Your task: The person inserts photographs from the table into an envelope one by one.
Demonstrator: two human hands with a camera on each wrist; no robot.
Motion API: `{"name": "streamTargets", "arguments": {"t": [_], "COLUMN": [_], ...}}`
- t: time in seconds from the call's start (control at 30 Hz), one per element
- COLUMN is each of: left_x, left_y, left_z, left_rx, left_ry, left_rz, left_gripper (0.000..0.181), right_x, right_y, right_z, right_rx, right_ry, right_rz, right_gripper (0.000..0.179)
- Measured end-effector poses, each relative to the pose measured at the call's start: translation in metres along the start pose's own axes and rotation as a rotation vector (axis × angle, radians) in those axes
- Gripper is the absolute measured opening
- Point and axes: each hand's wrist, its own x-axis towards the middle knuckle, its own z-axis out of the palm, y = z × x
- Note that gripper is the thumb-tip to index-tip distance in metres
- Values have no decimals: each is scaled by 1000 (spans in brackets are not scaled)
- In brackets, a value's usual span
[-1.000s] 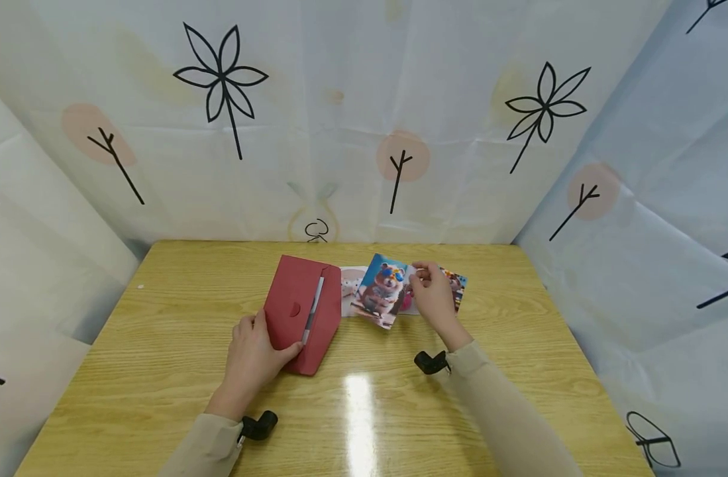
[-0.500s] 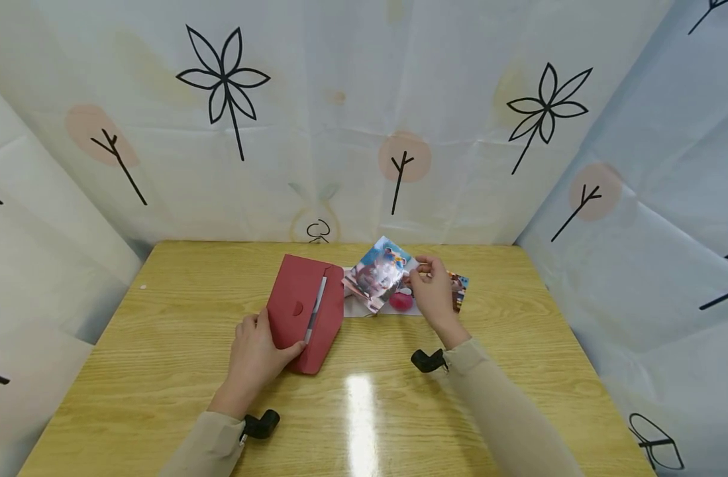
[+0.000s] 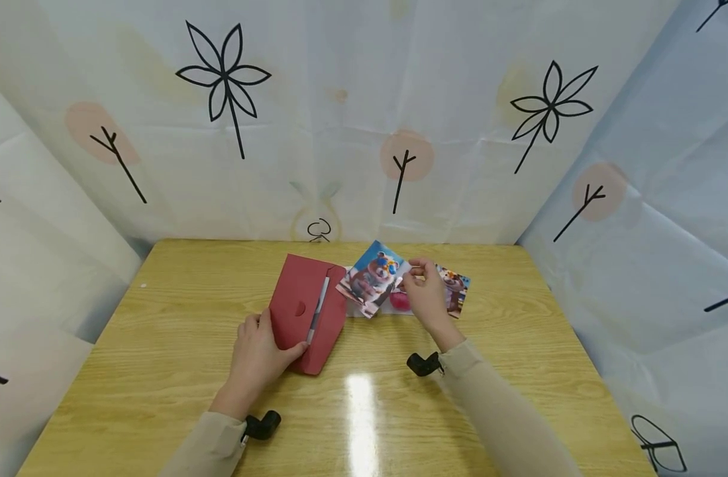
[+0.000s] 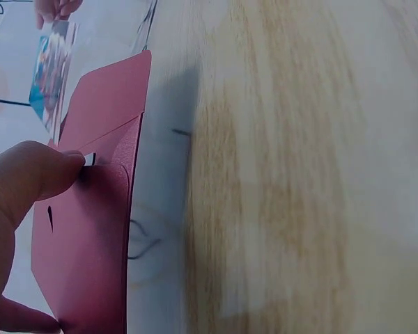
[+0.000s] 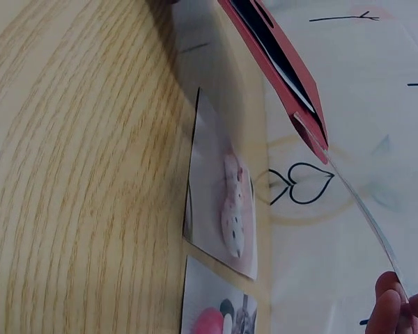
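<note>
My left hand (image 3: 253, 351) grips a red envelope (image 3: 289, 291) along its left and lower side, thumb over the front. In the left wrist view the thumb (image 4: 38, 170) presses near the envelope's opening. A pale strip of something inside (image 3: 318, 308) shows through the slit. Between thumb and fingers my right hand (image 3: 426, 295) pinches a glossy photo card (image 3: 372, 275) of a furry animal in sunglasses by its right edge. The card is raised and tilted. From the right wrist, its edge (image 5: 366, 212) runs up to the envelope's open flap (image 5: 310, 132).
Flat on the wooden table (image 3: 161, 397) lie more picture cards in a row: one with a white spotted figure (image 5: 231, 216), one with a pink shape (image 3: 401, 302), and a colourful one (image 3: 456, 291) right of my hand. A patterned white cloth (image 3: 340, 132) hangs behind.
The photo card has lifted, turned and shifted left, its left corner now at the envelope's right edge. My right hand moved slightly left with it. The left hand and envelope have barely moved.
</note>
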Motion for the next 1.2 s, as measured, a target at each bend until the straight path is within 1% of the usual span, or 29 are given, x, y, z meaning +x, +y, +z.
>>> {"name": "streamTargets", "arguments": {"t": [0.13,0.27,0.33,0.5,0.73,0.93,1.1,1.2], "left_x": [0,-1,-1,-2,-2,-2,-3,-3], "left_y": [0,1,1,2,2,1,0,-1], "left_z": [2,3,3,3,4,5,5,3], "left_rx": [-3,-4,-6,-13,-17,-19,-25,-27], "left_ry": [0,11,15,19,15,19,13,11], "left_rz": [0,9,14,20,18,27,25,15], "left_gripper": [106,105,105,105,105,105,105,105], "right_x": [9,9,8,5,1,-1,-2,-2], "right_y": [22,25,26,28,27,25,25,24], "right_z": [6,13,18,28,40,48,54,56], "right_rx": [6,-21,-40,-25,-46,-33,-17,-27], "right_ry": [-1,0,-1,-35,-122,-176,-206,-208], "right_rz": [-21,-51,-59,-71,-43,-34,-40,-41], "right_gripper": [34,30,28,27,25,23,24,23]}}
